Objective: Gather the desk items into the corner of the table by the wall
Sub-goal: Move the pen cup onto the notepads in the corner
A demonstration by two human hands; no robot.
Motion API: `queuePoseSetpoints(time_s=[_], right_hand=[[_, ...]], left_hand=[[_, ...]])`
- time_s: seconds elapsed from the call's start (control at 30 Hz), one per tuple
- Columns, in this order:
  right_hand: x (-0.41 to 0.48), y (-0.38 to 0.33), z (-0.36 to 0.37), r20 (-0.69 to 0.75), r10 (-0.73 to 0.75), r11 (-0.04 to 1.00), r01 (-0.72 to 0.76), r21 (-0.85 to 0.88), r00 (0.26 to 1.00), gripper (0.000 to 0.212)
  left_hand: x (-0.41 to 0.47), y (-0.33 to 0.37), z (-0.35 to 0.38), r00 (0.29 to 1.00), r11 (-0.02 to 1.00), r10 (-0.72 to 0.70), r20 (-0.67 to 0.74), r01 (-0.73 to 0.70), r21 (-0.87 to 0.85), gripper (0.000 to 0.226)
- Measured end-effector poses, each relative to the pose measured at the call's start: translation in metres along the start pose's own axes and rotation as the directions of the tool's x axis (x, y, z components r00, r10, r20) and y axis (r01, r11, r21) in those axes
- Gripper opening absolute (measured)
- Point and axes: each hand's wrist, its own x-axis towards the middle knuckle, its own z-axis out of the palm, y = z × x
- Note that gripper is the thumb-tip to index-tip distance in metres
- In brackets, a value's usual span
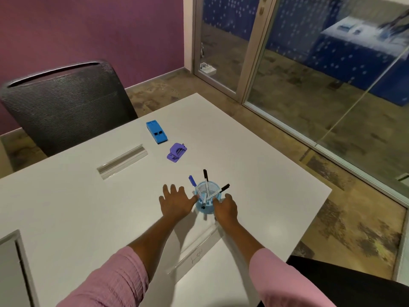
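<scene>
1. Purple wall point(88, 29) and glass partitions point(321, 74) are seen behind a white worktop point(254, 156), and one dark mesh chair point(66, 107) is drawn up at its far left edge.
2. One light blue mesh pen cup point(207, 199) is stood upright towards the near right part of the worktop, well apart from the far corner.
3. Three markers are held in the cup, all leaning outward: one with a blue cap point(192, 181), one with a black cap point(205, 175) pointing nearly straight up, and one with a black cap point(224, 188) tilted to the right.
4. The cup is flanked by both hands. The left hand point(176, 201) is laid flat on the worktop with its fingers spread, the thumb touching the cup's left side.
5. The right hand point(225, 208) is curled against the cup's right side, its fingers loosely bent around the wall; whether the cup is actually gripped cannot be told.
6. One blue rectangular block, likely a board eraser point(156, 132), is lain towards the far edge, near the chair.
7. One purple hole punch point(176, 152) is set just beside the eraser, between it and the cup.
8. Two clear plastic strips are counted: one point(122, 161) left of the punch, and another point(192, 249) near the front edge, partly covered by the right forearm.
9. Pink sleeves point(110, 282) are worn on both arms.
</scene>
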Motion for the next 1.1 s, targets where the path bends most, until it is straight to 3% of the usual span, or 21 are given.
queuePoseSetpoints(time_s=[0.23, 0.6, 0.83, 1.0, 1.1], right_hand=[[0.013, -0.002, 0.01, 0.025, 0.094, 0.991, -0.096, 0.097, 0.995, 0.024], [-0.008, -0.026, 0.025, 0.044, 0.074, 0.974, -0.082, 0.212, 0.996, 0.021], [-0.044, -0.047, 0.057, 0.132, -0.049, 0.988, 0.028, 0.15, 0.99, 0.02], [-0.09, -0.061, 0.09, 0.246, -0.095, 0.981, 0.048, 0.187, 0.965, 0.019], [-0.125, -0.069, 0.112, 0.309, -0.128, 0.976, 0.064, 0.208, 0.942, 0.02]], left_hand=[[0.003, 0.002, 0.009, 0.999, 0.998, 0.024, 0.022, -0.022, -0.059, 0.068], [-0.025, -0.03, -0.01, 0.99, 0.991, 0.099, -0.096, -0.106, -0.075, 0.067], [-0.061, -0.095, -0.035, 0.985, 0.999, 0.053, -0.167, -0.05, 0.02, 0.066], [-0.098, -0.153, -0.053, 0.973, 0.997, -0.001, -0.233, 0.02, 0.078, 0.09], [-0.127, -0.191, -0.058, 0.963, 0.993, -0.06, -0.262, 0.084, 0.082, 0.089]])
